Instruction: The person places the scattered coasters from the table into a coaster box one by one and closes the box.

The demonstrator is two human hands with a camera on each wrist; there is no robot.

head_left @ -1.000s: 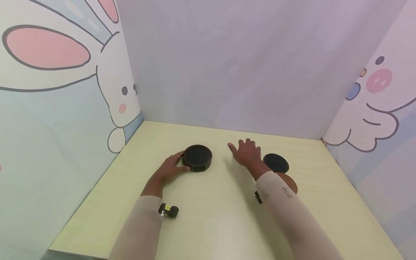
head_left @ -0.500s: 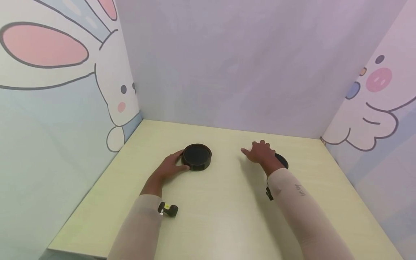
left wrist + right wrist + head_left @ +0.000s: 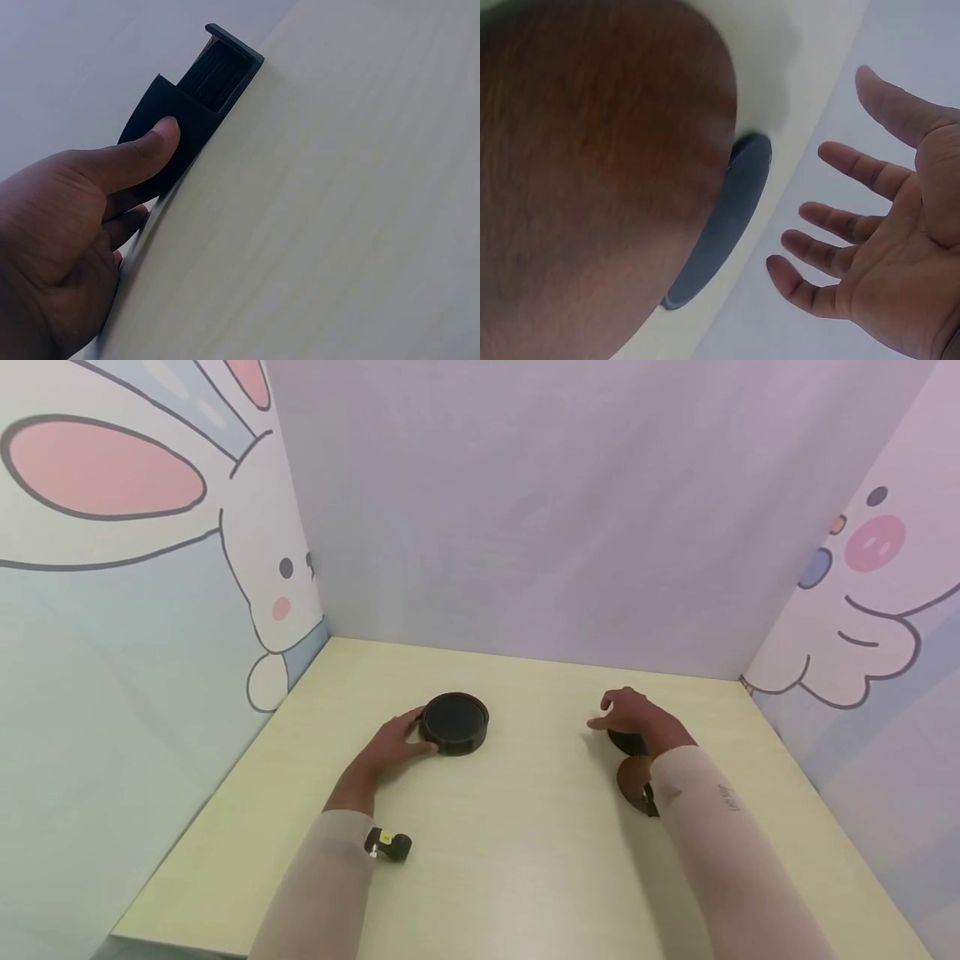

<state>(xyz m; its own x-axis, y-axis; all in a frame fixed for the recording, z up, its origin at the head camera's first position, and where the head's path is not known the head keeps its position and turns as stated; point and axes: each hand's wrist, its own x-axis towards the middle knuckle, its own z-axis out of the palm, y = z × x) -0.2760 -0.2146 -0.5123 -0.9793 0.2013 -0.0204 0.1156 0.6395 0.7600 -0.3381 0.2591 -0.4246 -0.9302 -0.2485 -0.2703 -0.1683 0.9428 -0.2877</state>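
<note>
On the table sits a round black coaster holder [image 3: 459,748], with a black disc showing on top. My left hand [image 3: 388,745] grips its left side; in the left wrist view the thumb lies along the holder's wall [image 3: 166,105]. A cut-out there shows a stack of thin black coasters [image 3: 217,75]. To the right, my right hand [image 3: 636,712] hovers over a loose black coaster [image 3: 627,744] with nothing in its fingers, which look spread in the right wrist view. A brown coaster [image 3: 607,172] lies nearer, partly hidden under the wrist in the head view.
The pale yellow table [image 3: 495,843] meets a plain lilac wall [image 3: 525,527] at the back. Side walls carry cartoon animals, a rabbit [image 3: 262,543] at left. A small black camera [image 3: 390,845] is strapped to the left wrist.
My right hand has moved to the right, from beside the loose black coaster to over it, and its fingers have drawn in somewhat. The left hand and the holder have stayed in place.
</note>
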